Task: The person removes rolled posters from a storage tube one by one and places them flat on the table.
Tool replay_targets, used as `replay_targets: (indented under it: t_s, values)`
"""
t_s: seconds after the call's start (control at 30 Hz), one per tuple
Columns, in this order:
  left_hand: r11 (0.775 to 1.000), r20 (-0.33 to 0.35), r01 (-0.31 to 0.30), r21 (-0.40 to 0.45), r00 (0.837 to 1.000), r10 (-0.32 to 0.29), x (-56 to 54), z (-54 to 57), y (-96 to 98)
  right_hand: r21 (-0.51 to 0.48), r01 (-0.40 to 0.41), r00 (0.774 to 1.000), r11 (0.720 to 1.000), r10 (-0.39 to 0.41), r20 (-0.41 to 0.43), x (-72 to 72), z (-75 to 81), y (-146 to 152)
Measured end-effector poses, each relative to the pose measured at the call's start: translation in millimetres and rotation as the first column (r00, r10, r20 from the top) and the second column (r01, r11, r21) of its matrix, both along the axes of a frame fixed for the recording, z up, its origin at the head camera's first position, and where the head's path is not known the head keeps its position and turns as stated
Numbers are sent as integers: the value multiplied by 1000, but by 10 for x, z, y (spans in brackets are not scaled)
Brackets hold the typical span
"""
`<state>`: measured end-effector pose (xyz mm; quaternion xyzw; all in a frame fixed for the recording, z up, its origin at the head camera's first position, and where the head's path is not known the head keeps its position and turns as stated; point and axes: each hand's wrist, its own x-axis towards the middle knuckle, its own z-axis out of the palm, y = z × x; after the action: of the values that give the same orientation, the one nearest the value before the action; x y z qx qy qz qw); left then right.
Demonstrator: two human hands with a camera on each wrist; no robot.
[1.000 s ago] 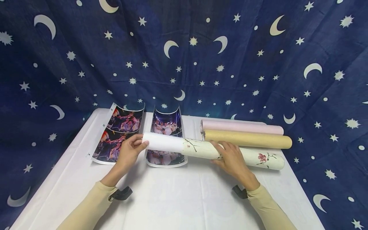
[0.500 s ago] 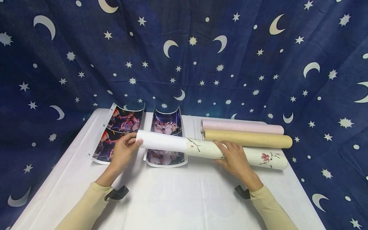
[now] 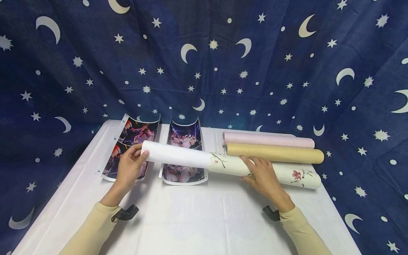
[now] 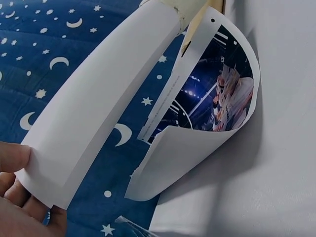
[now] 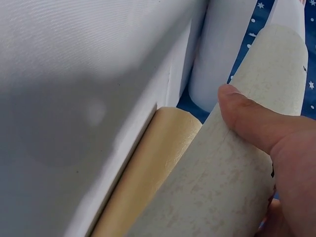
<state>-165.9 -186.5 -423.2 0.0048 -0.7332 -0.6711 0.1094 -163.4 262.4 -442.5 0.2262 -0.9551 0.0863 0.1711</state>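
Pinched at its left end by my left hand (image 3: 129, 165), a white rolled sheet of paper (image 3: 178, 154) sticks out of a cream wallpaper roll (image 3: 227, 165) with plum blossoms and twigs. In the left wrist view the thumb lies on the outside of the white paper (image 4: 103, 94) and the fingers are at its open end. My right hand (image 3: 264, 179) grips the wallpaper roll around its middle. Its thumb lies along the roll (image 5: 212, 177) in the right wrist view. The part of the sheet inside the roll is hidden.
Behind the wallpaper roll lie a yellow roll (image 3: 277, 153) and a pink roll (image 3: 267, 139). Two curled photo prints, a left one (image 3: 140, 136) and a right one (image 3: 183, 136), lie at the back left of the white-covered table (image 3: 191, 219). A dark blue star-and-moon cloth (image 3: 204, 53) hangs behind.
My left hand has moved left, drawing more of the white sheet out of the wallpaper roll. The right hand and roll have shifted slightly right.
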Motion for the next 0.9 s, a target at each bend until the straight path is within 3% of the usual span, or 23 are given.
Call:
replay_targets:
  t_s: [0.57, 0.8, 0.9]
  values:
    - [988, 16, -128, 86, 992, 127, -10, 45, -99, -7, 17, 998, 1000, -17, 53, -4, -15, 103]
    - [985, 12, -133, 114, 991, 133, -4, 53, -139, -7, 6, 999, 1000, -5, 36, -36, -30, 177]
    - [986, 12, -142, 85, 990, 142, -4, 58, -157, -9, 11, 999, 1000, -11, 50, -48, -26, 206]
